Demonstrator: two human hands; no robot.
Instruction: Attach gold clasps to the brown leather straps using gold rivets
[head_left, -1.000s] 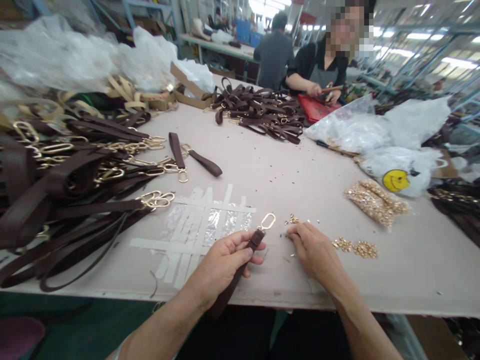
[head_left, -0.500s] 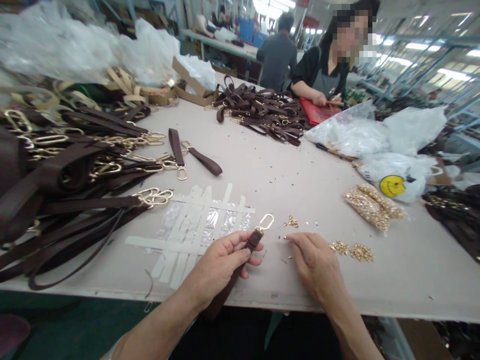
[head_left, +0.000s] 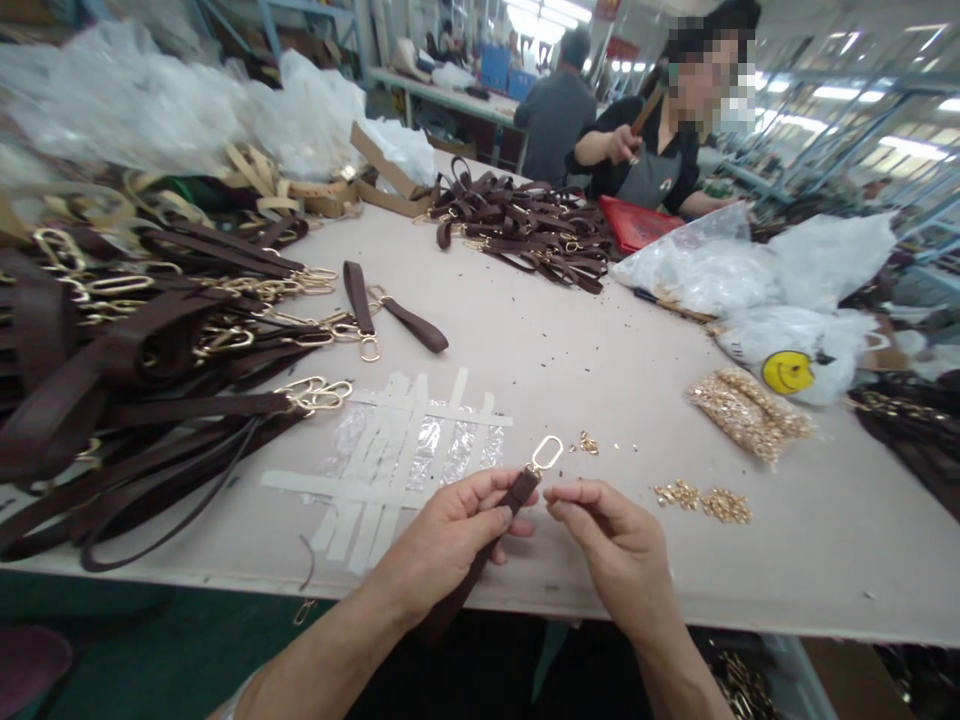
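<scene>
My left hand (head_left: 457, 540) is closed around a dark brown leather strap (head_left: 517, 492) close to the table's front edge. A gold oval ring (head_left: 547, 453) sticks out from the strap's upper end. Just right of the strap, my right hand (head_left: 619, 545) has thumb and forefinger pinched together; whatever lies between the tips is too small to name. Beyond that hand are a few small gold metal pieces (head_left: 587, 443). Two little heaps of gold pieces (head_left: 724, 505) lie to its right.
Brown straps with gold rings (head_left: 180, 330) are piled at left, and a heap of strap loops (head_left: 525, 215) sits at the back. Taped clear plastic (head_left: 412, 440) covers part of the table. A bag of gold pieces (head_left: 750, 410) lies right. A co-worker (head_left: 660, 150) holds a tool across the table.
My right hand has lifted from the tabletop and come left, close to the strap, fingertips pinched. The left hand still holds the strap. The co-worker has raised a tool from the red item.
</scene>
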